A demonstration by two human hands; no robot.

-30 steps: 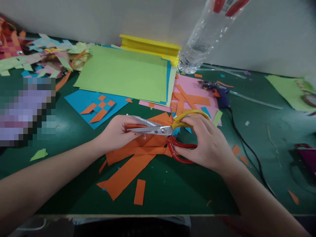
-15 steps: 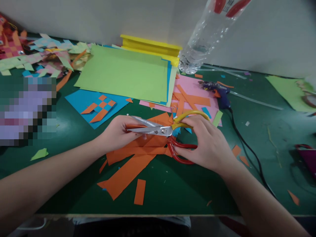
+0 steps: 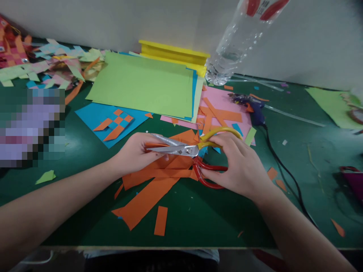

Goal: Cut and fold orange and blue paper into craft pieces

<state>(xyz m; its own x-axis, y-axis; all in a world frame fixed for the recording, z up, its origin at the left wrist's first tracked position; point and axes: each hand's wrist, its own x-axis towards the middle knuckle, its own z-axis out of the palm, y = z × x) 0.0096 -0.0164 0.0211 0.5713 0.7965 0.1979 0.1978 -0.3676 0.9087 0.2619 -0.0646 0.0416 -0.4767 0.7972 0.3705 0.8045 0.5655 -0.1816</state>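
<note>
My right hand (image 3: 241,162) grips a pair of scissors (image 3: 188,150), fingers through the yellow handle loop and thumb in the red one. Their blades point left and stand apart. Between them, my left hand (image 3: 137,153) is closed on a small orange paper piece (image 3: 154,145), mostly hidden by the fingers and blades. Under both hands lie orange paper strips (image 3: 154,200) in a loose pile. A woven blue-and-orange paper fish (image 3: 117,121) rests on a blue sheet (image 3: 85,113) beyond my left hand.
Green sheets (image 3: 141,83) are stacked behind my hands, with a yellow folded piece (image 3: 174,54) and a water bottle (image 3: 232,49) behind. A corded glue gun (image 3: 256,111) lies at right beside a pink sheet (image 3: 218,100). Paper scraps (image 3: 56,64) heap at far left on the green table (image 3: 93,223).
Almost nothing differs. The scissors and both hands stay in nearly the same place, and the blades remain apart around the orange paper piece.
</note>
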